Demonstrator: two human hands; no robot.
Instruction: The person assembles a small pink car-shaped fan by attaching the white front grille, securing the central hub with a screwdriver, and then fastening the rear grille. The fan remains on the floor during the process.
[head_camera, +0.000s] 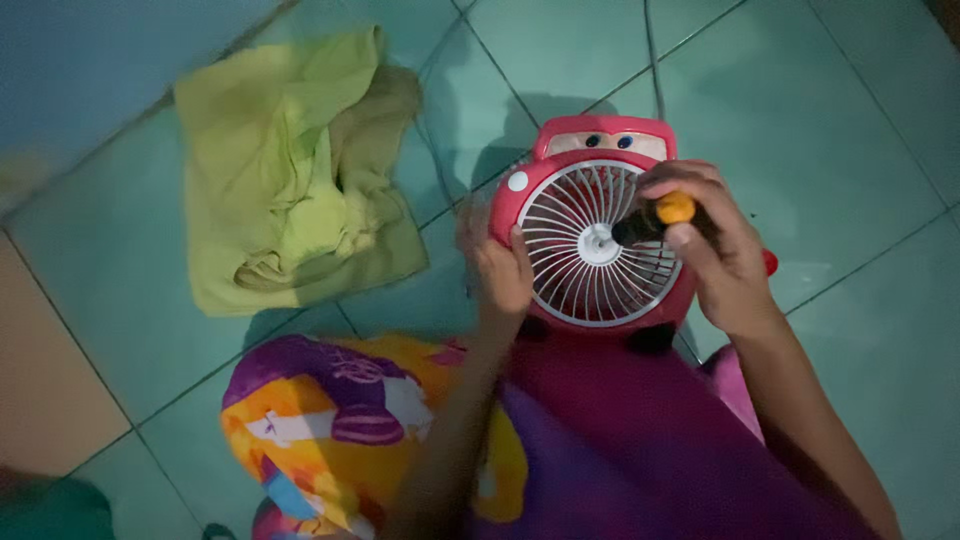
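A small red car-shaped fan with a white round grille stands on the tiled floor in front of my lap. My left hand grips the fan's left edge, thumb on the grille rim. My right hand holds a screwdriver with a black and orange handle, its tip pointed at the white hub in the middle of the grille. The shaft is hidden by the handle.
A crumpled yellow-green cloth lies on the teal floor tiles to the left of the fan. A colourful patterned garment covers my lap at the bottom. A thin cord runs away behind the fan.
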